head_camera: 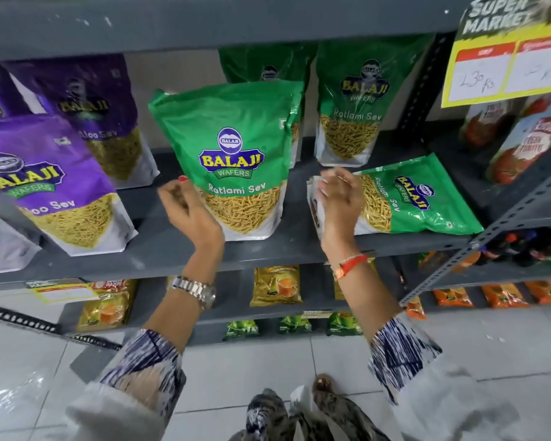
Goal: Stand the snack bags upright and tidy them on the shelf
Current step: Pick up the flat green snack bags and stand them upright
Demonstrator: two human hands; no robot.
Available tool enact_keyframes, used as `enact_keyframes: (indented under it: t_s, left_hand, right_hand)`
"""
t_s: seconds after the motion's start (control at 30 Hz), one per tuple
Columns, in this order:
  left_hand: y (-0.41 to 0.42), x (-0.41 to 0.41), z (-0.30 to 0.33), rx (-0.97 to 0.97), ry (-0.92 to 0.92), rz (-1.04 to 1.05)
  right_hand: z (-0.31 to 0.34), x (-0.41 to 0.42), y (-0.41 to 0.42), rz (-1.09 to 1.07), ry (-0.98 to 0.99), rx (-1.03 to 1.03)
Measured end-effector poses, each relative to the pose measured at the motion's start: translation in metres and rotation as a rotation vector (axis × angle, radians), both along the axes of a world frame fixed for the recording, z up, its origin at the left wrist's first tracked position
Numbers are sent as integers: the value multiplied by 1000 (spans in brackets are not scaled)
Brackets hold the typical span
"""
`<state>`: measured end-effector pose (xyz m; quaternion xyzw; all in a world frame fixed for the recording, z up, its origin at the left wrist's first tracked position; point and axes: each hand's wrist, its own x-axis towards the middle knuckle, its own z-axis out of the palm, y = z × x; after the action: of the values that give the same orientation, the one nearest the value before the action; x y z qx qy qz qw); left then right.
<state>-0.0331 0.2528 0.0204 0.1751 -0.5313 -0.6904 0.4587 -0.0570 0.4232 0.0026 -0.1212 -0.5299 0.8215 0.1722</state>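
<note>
Head view: one green bag up, one still flat

Head camera looks down on a grey shelf [172,249] stocked with snack bags. Near the centre, a green bag [236,160] stands upright with its label facing out, so it reads from the aisle. The left hand [190,213] sits at its 8 o'clock corner, fingers loosely curled and touching or just beside the lower edge; it looks like a steadying hand, not a clamp, though motion blur makes contact hard to confirm.

At 3 o'clock from that bag, a flat bag [417,198] lies on its side, top pointing toward 4 o'clock, label turned sideways. The right hand [339,198] reaches over its base end, fingers spread and bent down onto the white gusset, probably to tip it up onto that base. Whether the fingers have closed on it I cannot tell.

Behind, at 12 to 1 o'clock, two more green bags [360,103] stand against the back wall. Purple bags [48,173] at 9 o'clock lean somewhat, so they may need straightening after the flat one.
</note>
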Motion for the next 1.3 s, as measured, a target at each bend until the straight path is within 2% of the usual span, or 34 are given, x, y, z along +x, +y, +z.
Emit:
enact_keyframes:
  t_s: [0.07,0.13,0.23,0.33,0.4,0.47,0.57,0.67,0.73,0.8,0.97,1.13,1.2,1.3]
  left_hand:
    - [35,12,1,-140,49,-117]
    - [65,16,-5,-394,71,-301]
    - [103,-3,-4,-790,52,-623]
    - [141,-48,1,-878,-147,-843]
    - [162,-85,-1,-921,-375,-890]
    - [174,-120,-5,-1074,-620,-909]
    - [183,-159,-12,-1209,-782,-1083]
    - [189,-174,-16,-1097,-833,-1339]
    - [190,-179,-19,-966,-859,-1402]
    - [189,-182,-22,-874,-867,-1392]
    - [184,-162,-33,-860,-869,-1319]
    - [171,-127,-34,-326,-833,-1367]
    - [167,-115,-33,-214,-845,-1347]
    - [160,-93,-31,-145,-772,-1306]
  right_hand:
    - [-8,12,24,-203,-91,-89]
    - [-21,21,45,-390,-221,-84]
    - [-37,23,67,-435,-441,-153]
    - [-45,18,81,-299,-593,-289]
    - [-43,19,86,-246,-594,-343]
    - [-42,22,88,-255,-588,-359]
    - [-46,21,97,-285,-565,-367]
    - [-50,19,105,-306,-537,-415]
    - [-50,19,108,-313,-531,-396]
    - [-49,20,111,-315,-536,-357]
    - [-50,31,125,-276,-523,-257]
    - [-54,41,136,-311,-511,-165]
    - [-55,47,137,-344,-473,-132]
    - [-42,61,138,-404,-404,-92]
